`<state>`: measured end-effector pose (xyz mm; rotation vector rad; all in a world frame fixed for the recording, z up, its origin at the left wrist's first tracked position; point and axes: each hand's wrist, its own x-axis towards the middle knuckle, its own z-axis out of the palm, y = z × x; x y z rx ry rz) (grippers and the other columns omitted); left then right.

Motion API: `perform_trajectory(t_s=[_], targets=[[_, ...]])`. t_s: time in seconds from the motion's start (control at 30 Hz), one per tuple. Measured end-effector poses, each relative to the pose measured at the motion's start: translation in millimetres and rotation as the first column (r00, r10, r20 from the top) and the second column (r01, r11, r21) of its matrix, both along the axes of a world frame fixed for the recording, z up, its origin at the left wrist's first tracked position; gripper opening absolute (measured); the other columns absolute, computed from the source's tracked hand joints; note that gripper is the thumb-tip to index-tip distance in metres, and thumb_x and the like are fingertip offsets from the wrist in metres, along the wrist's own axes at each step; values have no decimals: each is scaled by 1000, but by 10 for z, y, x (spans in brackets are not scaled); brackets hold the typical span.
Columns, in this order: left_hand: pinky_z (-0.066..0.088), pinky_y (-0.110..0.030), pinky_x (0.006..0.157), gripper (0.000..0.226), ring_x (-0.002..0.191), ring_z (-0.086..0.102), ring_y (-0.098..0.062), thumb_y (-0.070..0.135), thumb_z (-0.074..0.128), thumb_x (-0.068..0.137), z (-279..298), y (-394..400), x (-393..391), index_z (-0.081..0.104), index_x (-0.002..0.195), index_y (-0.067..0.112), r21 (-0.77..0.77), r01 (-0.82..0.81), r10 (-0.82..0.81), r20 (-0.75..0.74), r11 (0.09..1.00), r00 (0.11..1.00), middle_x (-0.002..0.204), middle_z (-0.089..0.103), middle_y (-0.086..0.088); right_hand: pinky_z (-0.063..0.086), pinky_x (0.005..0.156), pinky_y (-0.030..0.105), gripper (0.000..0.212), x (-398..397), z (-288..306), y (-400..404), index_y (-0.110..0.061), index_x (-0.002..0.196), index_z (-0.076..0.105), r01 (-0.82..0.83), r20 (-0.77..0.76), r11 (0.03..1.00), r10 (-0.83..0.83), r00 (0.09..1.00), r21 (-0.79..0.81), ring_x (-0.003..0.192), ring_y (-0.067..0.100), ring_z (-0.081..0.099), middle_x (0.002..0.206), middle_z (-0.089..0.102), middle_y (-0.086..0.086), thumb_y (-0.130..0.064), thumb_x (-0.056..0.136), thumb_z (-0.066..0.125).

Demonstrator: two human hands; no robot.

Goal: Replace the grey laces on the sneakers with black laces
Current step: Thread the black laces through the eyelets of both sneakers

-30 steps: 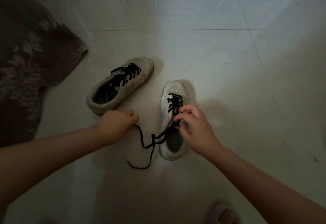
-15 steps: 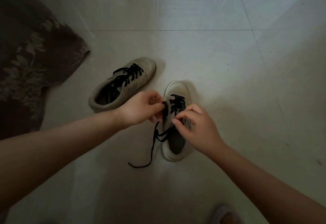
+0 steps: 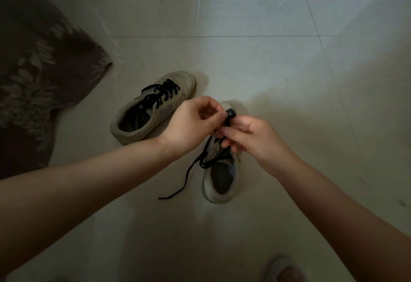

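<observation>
Because the black lace (image 3: 189, 171) is limp and light, trailing left on the floor (image 3: 266, 70) from the right sneaker (image 3: 220, 184), both hands' fingers pinch it near the eyelets, where it looks easiest to steer.

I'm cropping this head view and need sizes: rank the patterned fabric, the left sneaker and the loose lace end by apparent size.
1. patterned fabric
2. left sneaker
3. loose lace end

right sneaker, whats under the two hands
Under the left hand and right hand, the right sneaker shows only its toe tip, heel opening and trailing black lace. Its eyelets and laced middle are covered.
</observation>
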<state>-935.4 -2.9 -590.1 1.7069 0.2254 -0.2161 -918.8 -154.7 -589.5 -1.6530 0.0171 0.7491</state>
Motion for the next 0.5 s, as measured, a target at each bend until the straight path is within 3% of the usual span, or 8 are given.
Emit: perform_trajectory(t_s=[0.13,0.23,0.33,0.4,0.5], targets=[[59,-28,68,30,75,69,-16,28,62,88,-13,4,-55,63,101,1,-72,31,-43,-176,997,984,83,70,-9,40,49,16,12,3,-65,-27,-21,97,68,170,53,983,-167,984,-63,59,5,60,66,67,-7,-16,86,67],[59,-28,74,24,75,70,-17,20,64,84,-15,51,-93,67,102,4,-206,84,-125,-193,975,973,83,72,-9,42,53,9,17,-19,-104,-34,-18,102,69,190,-19,981,-191,981,-46,60,-4,61,65,65,-14,-18,85,68],[58,-22,70,16,72,70,-13,8,66,84,-45,79,-93,69,100,5,-201,96,-143,-234,975,962,82,73,-7,36,51,12,14,-44,-104,-10,-17,96,69,167,-115,986,-166,979,-2,48,-4,53,51,57,-17,-23,84,68],[55,-18,63,10,65,67,-8,7,64,87,-67,77,-101,70,94,6,-155,93,-131,-255,984,958,72,72,-1,36,56,16,20,-69,-128,18,-19,97,71,128,-129,992,-127,983,-2,53,-4,56,61,63,-15,-30,80,72],[52,-14,57,6,60,63,-6,9,65,86,-135,79,-126,70,89,9,-97,25,-53,-302,995,952,66,68,0,47,64,13,8,-86,-159,62,-27,87,72,133,-55,991,-135,989,-34,70,-5,64,76,70,-14,-25,80,73]])
